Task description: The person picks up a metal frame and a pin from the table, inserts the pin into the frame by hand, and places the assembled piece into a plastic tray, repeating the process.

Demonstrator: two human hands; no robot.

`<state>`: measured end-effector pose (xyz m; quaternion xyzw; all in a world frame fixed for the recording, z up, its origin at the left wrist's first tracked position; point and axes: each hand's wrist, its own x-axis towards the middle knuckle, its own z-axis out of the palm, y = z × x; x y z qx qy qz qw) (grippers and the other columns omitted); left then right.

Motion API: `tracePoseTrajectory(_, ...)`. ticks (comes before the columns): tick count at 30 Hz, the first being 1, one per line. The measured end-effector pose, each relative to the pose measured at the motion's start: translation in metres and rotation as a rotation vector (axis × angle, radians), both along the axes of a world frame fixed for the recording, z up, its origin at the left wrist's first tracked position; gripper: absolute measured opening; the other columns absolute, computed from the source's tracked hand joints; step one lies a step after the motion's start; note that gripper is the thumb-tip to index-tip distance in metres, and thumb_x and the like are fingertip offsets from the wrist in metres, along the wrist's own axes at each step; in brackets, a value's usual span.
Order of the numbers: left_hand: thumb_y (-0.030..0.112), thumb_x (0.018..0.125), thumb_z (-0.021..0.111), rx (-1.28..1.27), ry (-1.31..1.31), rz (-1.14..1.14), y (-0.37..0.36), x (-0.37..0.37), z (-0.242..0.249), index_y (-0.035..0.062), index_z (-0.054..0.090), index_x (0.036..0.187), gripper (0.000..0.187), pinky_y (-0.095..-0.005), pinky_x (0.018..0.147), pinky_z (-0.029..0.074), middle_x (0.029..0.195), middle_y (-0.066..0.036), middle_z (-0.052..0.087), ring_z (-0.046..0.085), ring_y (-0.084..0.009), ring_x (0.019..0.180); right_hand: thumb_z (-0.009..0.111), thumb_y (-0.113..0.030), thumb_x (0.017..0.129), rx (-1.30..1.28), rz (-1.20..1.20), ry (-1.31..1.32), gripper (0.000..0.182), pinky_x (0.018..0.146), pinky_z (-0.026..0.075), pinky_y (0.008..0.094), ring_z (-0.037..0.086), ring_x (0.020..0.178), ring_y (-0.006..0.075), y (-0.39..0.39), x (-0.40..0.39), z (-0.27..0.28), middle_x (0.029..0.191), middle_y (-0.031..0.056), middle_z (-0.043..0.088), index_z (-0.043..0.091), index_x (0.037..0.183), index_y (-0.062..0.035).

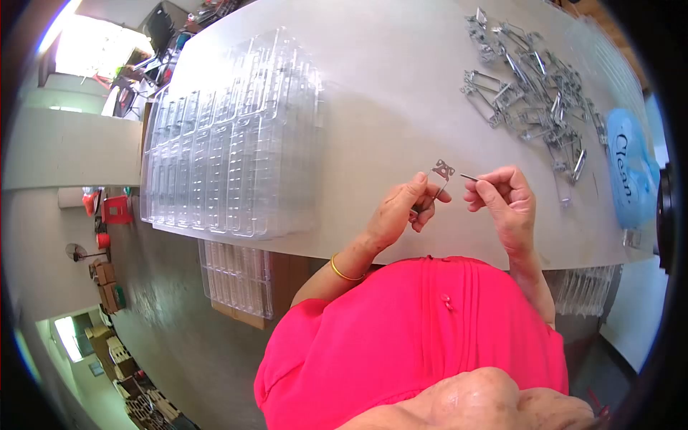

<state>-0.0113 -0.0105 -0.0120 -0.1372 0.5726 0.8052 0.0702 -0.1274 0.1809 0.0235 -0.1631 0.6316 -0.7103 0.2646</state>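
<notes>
My left hand [401,208] is closed around a small metal bracket [443,169]. The bracket's flat plate with cut-outs sticks up past the fingertips, and its thin side rods run down between the fingers. Just to the right, my right hand [510,201] pinches a short, thin dark pin [469,177] between thumb and fingers. The pin points left toward the bracket plate, with a small gap showing between them. Both hands are above the table's near side. Further back at the right lies a loose pile of similar metal brackets [534,86].
A stack of clear plastic trays [229,143] stands on the left of the pale table [387,93]. A blue plastic bag [626,168] marked "Clean" sits at the right edge. Below the table's front edge are more clear trays [236,276] on a cardboard box [289,276].
</notes>
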Motion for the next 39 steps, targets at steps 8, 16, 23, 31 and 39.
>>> tracePoseTrajectory(8, 0.05, 0.111, 0.031, -0.074, 0.055, 0.028, 0.006, 0.0, 0.005, -0.0057, 0.069, 0.11, 0.068, -0.0272, 0.053, 0.033, 0.063, 0.0, 0.049, 0.043, -0.0096, 0.055, 0.065, -0.003, 0.099, 0.11, -0.014, 0.4, 0.006, 0.067, 0.055, 0.0249, 0.068, 0.077, 0.0097, -0.013, 0.015, -0.015, 0.091, 0.0076, 0.071, 0.059, 0.101, -0.0013)
tracePoseTrajectory(16, 0.028, 0.108, 0.05, -0.943, 0.467, 0.205, 0.021, 0.001, -0.009, -0.0035, 0.069, 0.11, 0.037, -0.0385, 0.057, 0.045, 0.073, -0.015, 0.063, 0.059, -0.028, 0.061, 0.062, -0.013, 0.102, 0.297, 0.141, 0.13, 0.014, 0.055, 0.045, 0.0262, 0.058, 0.061, 0.0087, -0.01, 0.015, -0.002, 0.068, 0.0028, 0.063, 0.059, 0.093, -0.0026)
tracePoseTrajectory(23, 0.024, 0.099, 0.063, -1.359, 0.348, 0.136, 0.009, -0.003, -0.01, -0.0015, 0.061, 0.117, 0.031, -0.0423, 0.061, 0.047, 0.076, -0.015, 0.065, 0.061, -0.0321, 0.065, 0.06, -0.017, 0.103, 0.433, 0.232, 0.164, 0.017, 0.057, 0.044, 0.026, 0.056, 0.061, 0.0075, 0.013, 0.003, -0.019, 0.068, 0.0005, 0.06, 0.059, 0.093, -0.0038)
tracePoseTrajectory(31, 0.026, 0.094, 0.068, -1.637, 0.362, 0.057, 0.017, -0.008, -0.03, -0.0022, 0.06, 0.115, 0.036, -0.0401, 0.068, 0.047, 0.092, -0.013, 0.062, 0.059, -0.028, 0.077, 0.062, -0.02, 0.103, 0.428, 0.147, 0.065, 0.018, 0.058, 0.045, 0.0239, 0.055, 0.062, 0.006, 0.03, -0.002, -0.031, 0.071, -0.0004, 0.06, 0.06, 0.093, -0.005)
tracePoseTrajectory(39, 0.022, 0.096, 0.066, -1.534, 0.35, 0.078, 0.011, 0.001, -0.023, -0.0013, 0.06, 0.12, 0.034, -0.0424, 0.075, 0.05, 0.102, -0.016, 0.063, 0.062, -0.0318, 0.085, 0.062, -0.022, 0.103, 0.44, 0.029, 0.071, 0.019, 0.056, 0.044, 0.0224, 0.053, 0.06, 0.0045, 0.048, -0.014, -0.047, 0.069, -0.0016, 0.059, 0.06, 0.093, -0.0057)
